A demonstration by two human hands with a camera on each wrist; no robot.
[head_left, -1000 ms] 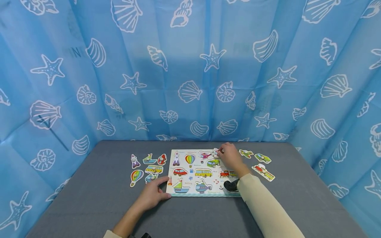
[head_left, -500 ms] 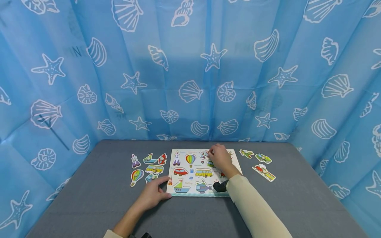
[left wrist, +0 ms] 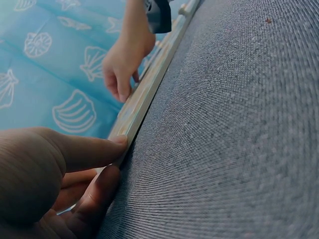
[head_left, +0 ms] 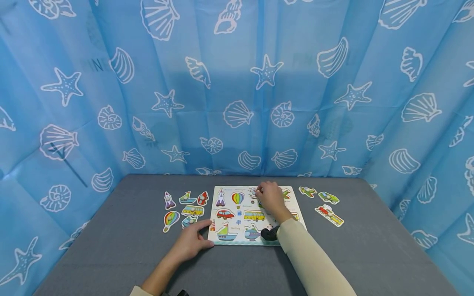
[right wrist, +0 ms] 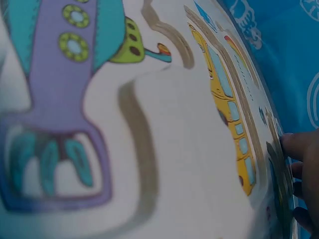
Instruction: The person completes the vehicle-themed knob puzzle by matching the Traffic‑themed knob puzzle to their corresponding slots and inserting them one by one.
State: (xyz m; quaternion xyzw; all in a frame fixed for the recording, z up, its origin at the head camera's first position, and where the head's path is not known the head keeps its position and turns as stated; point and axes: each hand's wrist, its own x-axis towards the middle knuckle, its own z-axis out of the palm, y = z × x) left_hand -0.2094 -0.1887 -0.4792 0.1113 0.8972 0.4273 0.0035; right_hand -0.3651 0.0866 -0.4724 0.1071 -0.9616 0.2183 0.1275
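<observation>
A white puzzle board [head_left: 237,228] printed with vehicles lies flat on the grey table. My left hand [head_left: 189,242] holds its left edge near the front corner; in the left wrist view the thumb and fingers touch the rim. At the board's back, my right hand [head_left: 273,199] pinches a small puzzle piece [head_left: 253,192] over the helicopter recess. The hand mostly hides this piece, which looks like the helicopter; whether it is seated I cannot tell. The right wrist view shows the right fingers [right wrist: 299,144] at the board's far side, beyond the yellow bus recess [right wrist: 229,112].
Left of the board lie several loose pieces, among them a rocket [head_left: 169,200], a sailboat [head_left: 187,197], a bus [head_left: 193,210] and a balloon [head_left: 171,220]. On the right are a plane [head_left: 307,191], a green car [head_left: 328,197] and a train [head_left: 329,215]. A blue shell-patterned curtain [head_left: 207,94] hangs behind.
My right hand has moved left across the back of the board with the pinched piece, from beside the helicopter recess onto it. The left hand has stayed on the board's edge.
</observation>
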